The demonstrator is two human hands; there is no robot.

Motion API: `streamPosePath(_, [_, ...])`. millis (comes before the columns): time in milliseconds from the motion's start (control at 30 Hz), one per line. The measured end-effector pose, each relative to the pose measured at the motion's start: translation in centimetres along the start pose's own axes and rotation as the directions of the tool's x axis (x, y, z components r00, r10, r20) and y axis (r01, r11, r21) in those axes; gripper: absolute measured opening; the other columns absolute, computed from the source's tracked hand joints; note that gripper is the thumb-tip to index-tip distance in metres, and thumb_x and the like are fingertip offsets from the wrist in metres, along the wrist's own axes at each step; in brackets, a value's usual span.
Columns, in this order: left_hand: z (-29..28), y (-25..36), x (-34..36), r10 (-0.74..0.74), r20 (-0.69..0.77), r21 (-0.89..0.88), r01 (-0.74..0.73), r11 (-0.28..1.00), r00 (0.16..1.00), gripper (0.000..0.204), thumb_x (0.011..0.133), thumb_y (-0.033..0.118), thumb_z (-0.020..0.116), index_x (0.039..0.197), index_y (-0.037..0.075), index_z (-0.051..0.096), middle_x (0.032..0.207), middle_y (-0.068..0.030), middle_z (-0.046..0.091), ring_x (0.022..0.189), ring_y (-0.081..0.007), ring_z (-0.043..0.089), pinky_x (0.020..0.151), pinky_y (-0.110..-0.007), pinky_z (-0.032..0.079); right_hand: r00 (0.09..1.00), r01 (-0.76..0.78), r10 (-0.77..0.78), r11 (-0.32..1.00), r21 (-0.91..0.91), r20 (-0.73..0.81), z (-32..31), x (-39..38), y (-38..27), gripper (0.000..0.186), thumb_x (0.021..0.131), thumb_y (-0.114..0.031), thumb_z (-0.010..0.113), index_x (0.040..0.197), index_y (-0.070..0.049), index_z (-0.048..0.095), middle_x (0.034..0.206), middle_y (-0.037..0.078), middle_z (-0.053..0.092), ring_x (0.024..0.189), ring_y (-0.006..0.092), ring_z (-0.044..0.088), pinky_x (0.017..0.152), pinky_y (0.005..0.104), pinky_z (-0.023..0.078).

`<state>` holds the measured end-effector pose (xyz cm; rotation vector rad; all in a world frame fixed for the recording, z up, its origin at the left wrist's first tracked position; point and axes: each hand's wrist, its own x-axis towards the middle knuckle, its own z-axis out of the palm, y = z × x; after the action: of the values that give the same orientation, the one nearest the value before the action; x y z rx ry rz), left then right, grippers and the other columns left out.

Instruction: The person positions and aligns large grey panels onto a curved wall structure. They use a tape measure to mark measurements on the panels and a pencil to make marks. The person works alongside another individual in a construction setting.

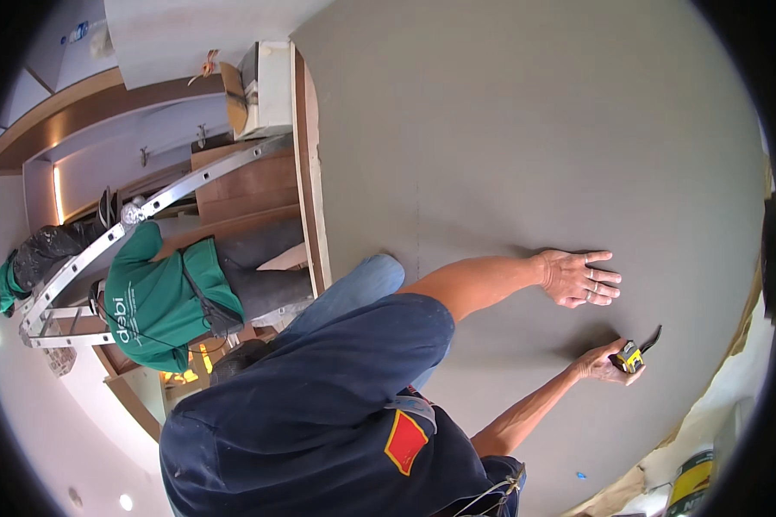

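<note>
We see the left hand (580,277) laid palm down on a broad grey surface (526,129), its fingers spread and banded with pale rings. The right hand (612,362) is closed around a yellow-and-black tape measure (631,356), near the left hand but apart from it; a dark curved strip (653,339) juts out beside the case. Whether the tape measure touches the surface, we cannot tell. Beyond, we see a co-worker in a green shirt (159,297) beside an aluminium ladder (194,180).
</note>
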<state>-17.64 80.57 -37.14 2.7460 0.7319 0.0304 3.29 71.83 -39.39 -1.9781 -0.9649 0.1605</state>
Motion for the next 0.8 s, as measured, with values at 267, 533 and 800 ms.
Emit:
streamPosePath(267, [-0.9, 0.0, -1.2, -0.005, -0.036, 0.093, 0.008, 0.996, 0.999, 0.049, 0.093, 0.037, 0.04, 0.141, 0.026, 0.038, 0.15, 0.0084, 0.031, 0.142, -0.016, 0.02, 0.116, -0.057, 0.007, 0.993, 0.116, -0.117, 0.992, -0.04, -0.014, 0.2, 0.0, -0.6, 0.066, 0.082, -0.032, 0.073, 0.125, 0.001, 0.037, 0.114, 0.018, 0.042, 0.098, 0.0303, 0.05, 0.081, 0.045, 0.047])
streamPosePath(533, [0.8, 1.5, -2.9, -0.196, -0.291, -0.29, 0.109, 0.951, 0.936, 0.042, 0.088, 0.024, 0.049, 0.13, 0.021, 0.052, 0.144, 0.0024, 0.041, 0.138, -0.018, 0.031, 0.116, -0.053, 0.014, 0.987, 0.162, -0.162, 0.986, -0.035, -0.005, 0.1, 0.5, 1.1, 0.07, 0.079, -0.032, 0.077, 0.122, 0.001, 0.033, 0.111, 0.021, 0.045, 0.095, 0.0308, 0.053, 0.079, 0.0446, 0.05])
streamPosePath(800, [-4.4, -1.1, -32.2, -0.862, -0.22, -0.731, 0.508, 0.455, 0.457, 0.035, 0.078, 0.004, 0.057, 0.113, 0.009, 0.06, 0.129, -0.0138, 0.052, 0.117, -0.0344, 0.049, 0.096, -0.047, 0.042, 0.988, -0.026, 0.074, 0.946, -0.324, 0.135, 0.6, 1.1, -1.8, 0.072, 0.072, -0.05, 0.078, 0.112, 0.004, 0.053, 0.098, 0.019, 0.062, 0.085, 0.028, 0.063, 0.072, 0.0417, 0.053])
